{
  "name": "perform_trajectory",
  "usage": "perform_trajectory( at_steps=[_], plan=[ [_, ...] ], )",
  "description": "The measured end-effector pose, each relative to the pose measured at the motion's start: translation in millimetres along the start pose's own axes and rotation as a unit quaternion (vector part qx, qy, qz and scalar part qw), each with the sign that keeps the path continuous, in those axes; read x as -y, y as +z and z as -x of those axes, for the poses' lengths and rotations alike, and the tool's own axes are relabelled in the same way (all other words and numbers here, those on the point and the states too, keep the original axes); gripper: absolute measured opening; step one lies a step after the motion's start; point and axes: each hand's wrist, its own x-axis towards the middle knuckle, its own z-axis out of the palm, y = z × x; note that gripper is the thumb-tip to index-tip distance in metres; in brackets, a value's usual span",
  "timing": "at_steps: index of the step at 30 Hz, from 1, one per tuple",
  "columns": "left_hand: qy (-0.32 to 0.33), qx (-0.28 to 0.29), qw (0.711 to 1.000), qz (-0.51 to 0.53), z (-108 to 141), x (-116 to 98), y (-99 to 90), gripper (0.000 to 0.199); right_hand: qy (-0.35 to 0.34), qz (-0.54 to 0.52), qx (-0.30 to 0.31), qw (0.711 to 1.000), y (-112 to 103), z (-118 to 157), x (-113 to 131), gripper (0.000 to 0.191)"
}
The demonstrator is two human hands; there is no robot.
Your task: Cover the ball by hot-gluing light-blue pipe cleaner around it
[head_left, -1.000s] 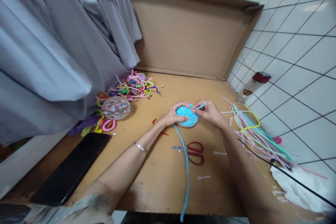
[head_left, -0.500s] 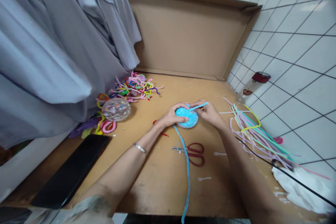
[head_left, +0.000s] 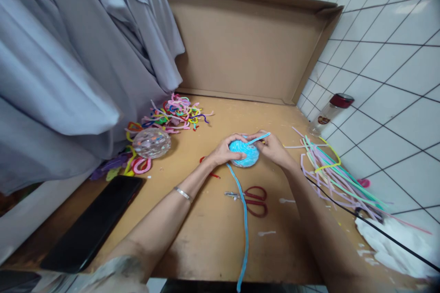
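Left fingers [head_left: 236, 138] clasp blue coil [head_left: 249, 155]; right fingers [head_left: 263, 147] at its rim, grip unclear. Blue strip [head_left: 246, 233] across scissors [head_left: 256, 202] could snag if pulled.

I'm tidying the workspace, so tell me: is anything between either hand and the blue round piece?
Nothing visible: the left hand grips the blue round piece, and the right hand seems to touch its right side. The scissors lie apart, nearer the camera.
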Motion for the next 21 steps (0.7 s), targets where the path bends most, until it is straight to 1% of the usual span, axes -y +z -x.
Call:
perform_trajectory(
  at_steps=[9, 16, 19, 21],
  plan=[
    [0.017, -0.005, 0.999, -0.028, -1.2, 1.1, -1.1, 0.046, 0.019, 0.043, -0.020, 0.999, 2.7, -1.0, -3.2, 0.029],
    [0.010, -0.010, 0.999, -0.036, -2.2, 0.4, -2.1, 0.045, -0.003, -0.002, 0.001, 1.000, -0.4, 0.5, -0.1, 0.032],
    [0.010, -0.008, 0.999, -0.030, -2.7, -0.7, -1.9, 0.045, 0.001, -0.019, 0.006, 1.000, -0.7, 0.6, -3.0, 0.031],
    [0.010, -0.006, 1.000, -0.028, -2.8, -1.0, -2.0, 0.044, 0.012, -0.012, 0.007, 1.000, -0.8, 1.4, -4.1, 0.031]
  ],
)
